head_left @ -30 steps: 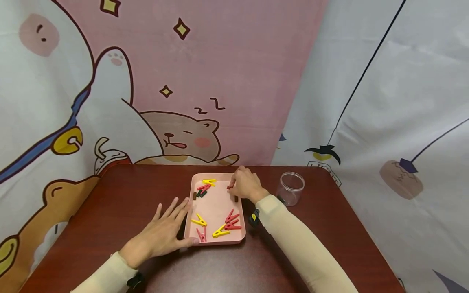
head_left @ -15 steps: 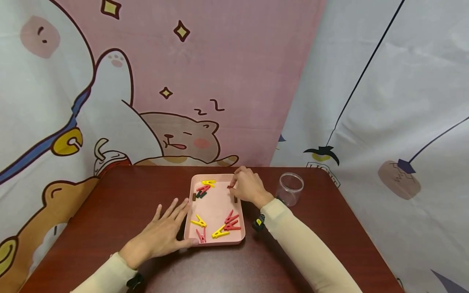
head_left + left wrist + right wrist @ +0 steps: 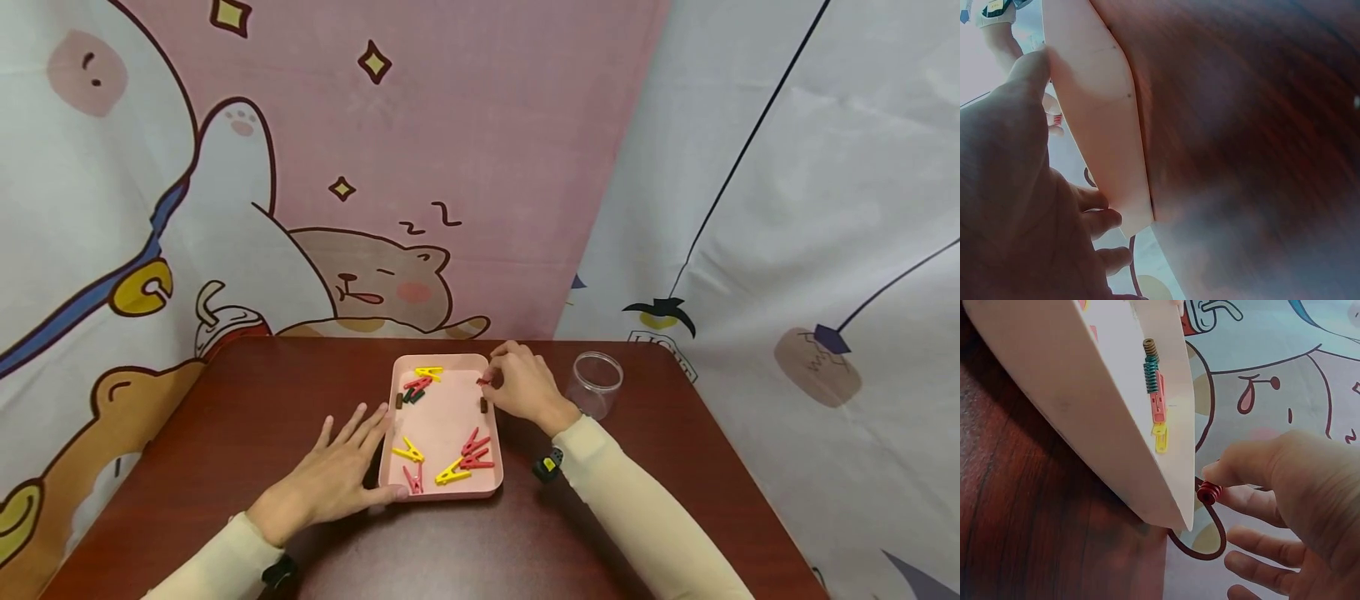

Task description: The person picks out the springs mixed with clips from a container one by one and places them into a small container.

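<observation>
A pink tray (image 3: 442,425) lies on the table with small plastic clothespins and spring-like coils in it. My right hand (image 3: 525,383) is over the tray's far right corner and pinches a small red spring (image 3: 1209,492) between thumb and forefinger. Under that hand, by the right wall, lies a brown spring (image 3: 483,405). My left hand (image 3: 333,475) rests against the tray's left side, fingers spread and thumb at the near left corner. Nearby inside are a yellow clothespin (image 3: 408,451) and a pink clothespin (image 3: 413,478).
To the right of the tray stands a clear open jar (image 3: 594,385). Two green springs (image 3: 414,396) and another brown spring (image 3: 399,401) lie at the tray's left. More red clothespins (image 3: 475,454) sit at the near right. A patterned cloth (image 3: 480,167) hangs behind the table.
My right hand has shifted slightly right with the red spring, from inside the tray towards its right wall. The left hand stays in place.
</observation>
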`<state>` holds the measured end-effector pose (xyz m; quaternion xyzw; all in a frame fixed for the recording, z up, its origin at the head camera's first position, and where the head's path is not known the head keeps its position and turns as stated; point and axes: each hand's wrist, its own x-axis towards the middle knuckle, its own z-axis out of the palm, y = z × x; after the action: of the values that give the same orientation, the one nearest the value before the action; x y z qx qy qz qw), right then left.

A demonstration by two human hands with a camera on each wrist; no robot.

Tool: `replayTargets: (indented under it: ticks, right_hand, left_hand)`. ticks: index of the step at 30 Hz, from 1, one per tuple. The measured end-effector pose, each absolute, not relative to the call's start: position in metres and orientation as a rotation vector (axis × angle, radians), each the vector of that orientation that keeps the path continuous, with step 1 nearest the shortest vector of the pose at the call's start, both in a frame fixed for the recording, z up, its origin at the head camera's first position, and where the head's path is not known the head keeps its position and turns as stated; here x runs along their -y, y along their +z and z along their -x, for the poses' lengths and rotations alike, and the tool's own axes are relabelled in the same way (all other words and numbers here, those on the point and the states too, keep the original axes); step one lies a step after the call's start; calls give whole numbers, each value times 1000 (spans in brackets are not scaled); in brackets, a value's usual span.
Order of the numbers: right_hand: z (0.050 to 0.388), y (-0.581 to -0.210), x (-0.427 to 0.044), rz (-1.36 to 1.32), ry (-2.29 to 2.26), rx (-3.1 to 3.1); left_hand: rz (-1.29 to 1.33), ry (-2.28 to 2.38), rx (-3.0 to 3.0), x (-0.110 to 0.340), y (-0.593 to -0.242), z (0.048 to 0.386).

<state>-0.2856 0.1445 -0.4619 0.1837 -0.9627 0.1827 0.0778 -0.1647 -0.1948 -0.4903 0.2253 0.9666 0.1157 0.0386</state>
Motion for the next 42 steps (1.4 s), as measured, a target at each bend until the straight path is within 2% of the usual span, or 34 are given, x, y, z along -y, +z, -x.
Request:
replayTargets:
  ticks: [22, 42]
  right_hand:
    - [267, -441, -202, -488, 575, 2763]
    - [265, -422, -272, -377, 630, 2699]
  left_hand:
    - [-681, 371, -2947, 195, -489, 164]
    - [-693, 358, -2960, 194, -486, 164]
